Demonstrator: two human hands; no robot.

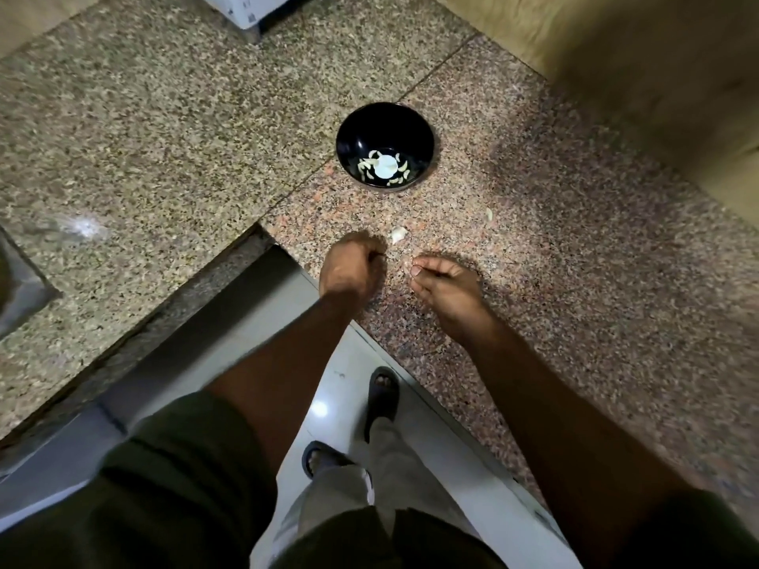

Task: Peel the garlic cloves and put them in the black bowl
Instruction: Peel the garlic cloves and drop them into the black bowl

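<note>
- The black bowl [385,146] sits out in the middle of the worktop [164,137], beyond both hands, and there's a fair scatter of pale peeled cloves [404,173] in its bottom around a bright glare spot, so a good share of the job looks done.
- Left hand [351,271] is curled into a fist just on the near side of the bowl, knuckles up; it may be pinching a clove or a bit of skin, but from here I can't tell what, if anything, is inside it.
- Right hand [445,287] lies close beside it, fingers bunched and bent inward, thumb tip showing; whether it holds anything is hidden too.
- One pale piece [398,234] lies on the stone just beyond the left hand, between it and the bowl, and looks like a clove or its husk.
- A second smaller pale scrap [489,214] lies further right, well apart from the hands.
- So what's left, I'd judge: whatever is being worked in the hands, plus those loose bits if they are cloves.
- The worktop is speckled granite, turning an L-shaped corner, with a seam running diagonally past the bowl.
- A white appliance corner [246,10] pokes in at the far edge, and part of a metal sink [20,289] at the left.
- The wall [657,76] on the right is dim and yellowish; below, a pale tiled floor [324,408] and the person's dark sandals [384,394].
</note>
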